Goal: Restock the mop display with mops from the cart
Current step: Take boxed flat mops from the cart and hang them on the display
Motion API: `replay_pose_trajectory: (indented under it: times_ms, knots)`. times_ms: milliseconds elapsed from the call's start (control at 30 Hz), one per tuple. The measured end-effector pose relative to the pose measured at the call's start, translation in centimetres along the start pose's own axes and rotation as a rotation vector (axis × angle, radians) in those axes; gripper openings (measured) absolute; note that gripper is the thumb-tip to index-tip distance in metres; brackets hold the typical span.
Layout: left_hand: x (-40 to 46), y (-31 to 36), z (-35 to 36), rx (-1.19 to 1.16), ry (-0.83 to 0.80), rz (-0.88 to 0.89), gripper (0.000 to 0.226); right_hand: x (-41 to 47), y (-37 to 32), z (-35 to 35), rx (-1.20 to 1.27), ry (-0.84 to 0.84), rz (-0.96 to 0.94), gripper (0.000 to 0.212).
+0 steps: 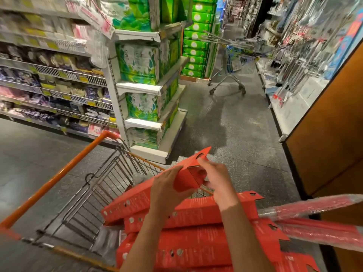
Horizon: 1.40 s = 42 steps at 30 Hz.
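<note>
- Nearest the camera, a stack of long flat red cardboard boxes (196,244) fills the close end of an orange-framed wire shopping cart (59,179); several have hang-hole tabs, and the lowest ones are cut off by the bottom edge.
- Two red poles wrapped in clear plastic (314,218) lie across the stack on the right and run out of view.
- One long red box (157,185) is raised off the stack and tilted, its far tabbed end pointing up the aisle.
- The left hand (167,187) grips that box along its side, fingers curled over the top face.
- The right hand (218,179) holds the open end, fingers bent round the flap.
- The floor (235,124) is dark speckled grey.
- An orange-brown wooden panel (330,134) stands close on the right, hiding part of the display behind it.
- On the left are white shelves with green-wrapped packs (141,61); their labels are too blurred to read.
- Farther on, a grey metal trolley (229,75) holding long poles stands in the aisle beside a right-hand rack of hanging long-handled goods (306,50), all blurred.
</note>
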State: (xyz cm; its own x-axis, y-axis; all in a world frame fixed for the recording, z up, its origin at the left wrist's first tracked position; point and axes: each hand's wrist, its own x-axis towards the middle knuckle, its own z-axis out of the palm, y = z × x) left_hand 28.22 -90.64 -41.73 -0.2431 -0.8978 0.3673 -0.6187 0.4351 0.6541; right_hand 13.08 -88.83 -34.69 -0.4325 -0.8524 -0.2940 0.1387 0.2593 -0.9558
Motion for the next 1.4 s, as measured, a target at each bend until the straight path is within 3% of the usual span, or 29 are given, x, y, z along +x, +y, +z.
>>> replay_pose_trajectory:
  times_ms: [300,367,400,500,633,733,867,967,1133,1233,1400]
  knots:
    - [0.2,-1.0,-4.7,-0.166,0.043,-0.077,0.081,-2.0,0.6,0.5,0.066,0.034,-0.215,0.017]
    - [0.5,-1.6,-6.2,-0.254,0.057,-0.126,0.082,-1.9,0.9,1.1,0.050,0.038,-0.224,0.043]
    - [0.8,-1.9,-6.9,-0.297,0.055,-0.148,0.080,-1.9,0.9,1.5,0.053,0.016,-0.224,0.046]
    - [1.2,-2.0,-8.7,-0.426,0.026,-0.142,0.076,-1.8,0.7,3.3,0.085,-0.135,-0.208,0.020]
    - [1.8,-1.2,-11.1,-0.513,0.083,-0.131,0.071,-2.7,-0.8,4.3,0.164,-0.223,-0.258,0.042]
    - [2.7,0.5,-13.5,-0.628,0.081,-0.056,0.054,-3.4,-2.5,4.6,0.147,-0.212,-0.338,0.058]
    - [4.0,3.4,-16.5,-0.838,0.077,0.037,0.059,-4.7,-6.1,4.4,0.088,-0.240,-0.478,0.033]
    - [4.9,5.9,-18.3,-0.909,0.089,0.075,0.060,-6.0,-9.0,3.8,0.098,-0.202,-0.582,0.034]
    - [5.8,10.4,-19.7,-0.944,0.129,0.149,0.080,-8.6,-13.6,2.5,0.092,-0.034,-0.783,0.019]
    - [6.5,13.1,-20.0,-0.945,0.114,0.194,0.086,-10.1,-15.6,0.8,0.083,0.118,-0.862,0.031]
    - [7.2,19.2,-20.1,-0.916,0.097,0.290,0.068,-13.7,-18.6,-3.8,0.070,0.276,-0.943,0.038]
